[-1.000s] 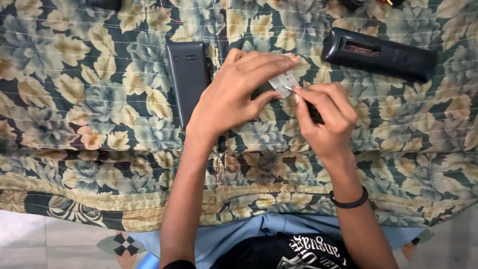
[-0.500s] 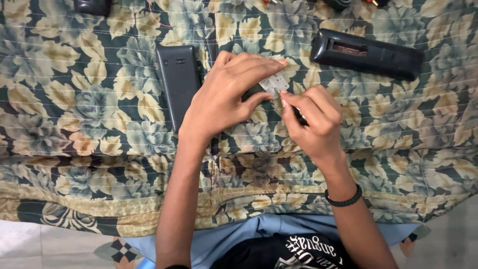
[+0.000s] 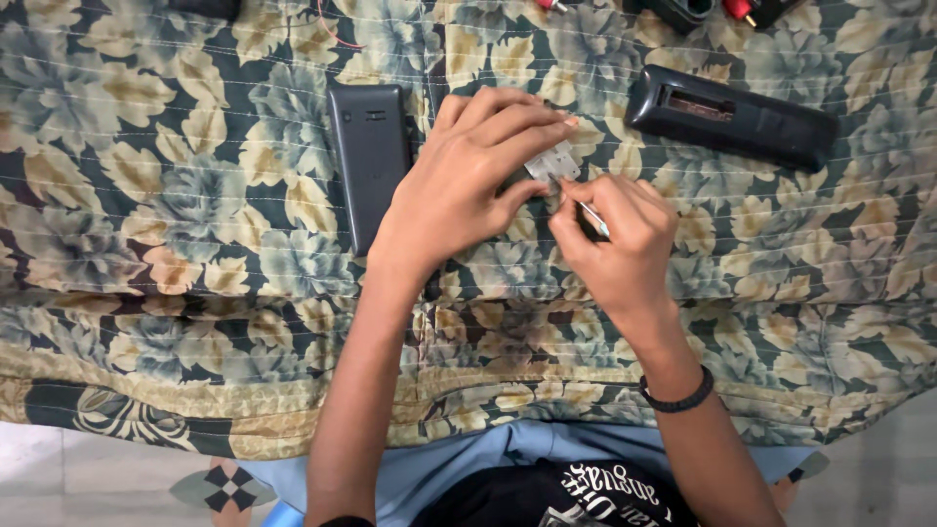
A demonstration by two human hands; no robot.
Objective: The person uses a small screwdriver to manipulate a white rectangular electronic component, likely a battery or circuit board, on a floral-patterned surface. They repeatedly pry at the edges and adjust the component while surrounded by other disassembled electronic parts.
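Observation:
My left hand [image 3: 467, 185] pinches a small pale grey rectangular part [image 3: 552, 161] between thumb and fingers, just above the flowered quilt [image 3: 176, 224]. My right hand [image 3: 615, 244] is closed around a thin metal tool [image 3: 592, 217] whose tip meets the part's lower edge. Most of the tool is hidden inside the fist. A black rectangular back cover [image 3: 369, 156] lies flat just left of my left hand. A black remote body [image 3: 732, 119] with its battery slot exposed lies at the upper right.
Dark objects with red tips [image 3: 747, 10] sit at the top edge. A thin red wire [image 3: 327, 24] lies at the top centre. The quilt's front edge hangs down near my lap, with tiled floor [image 3: 59, 478] below.
Both hands and the small part have shifted slightly left and up in view. The grips stay the same.

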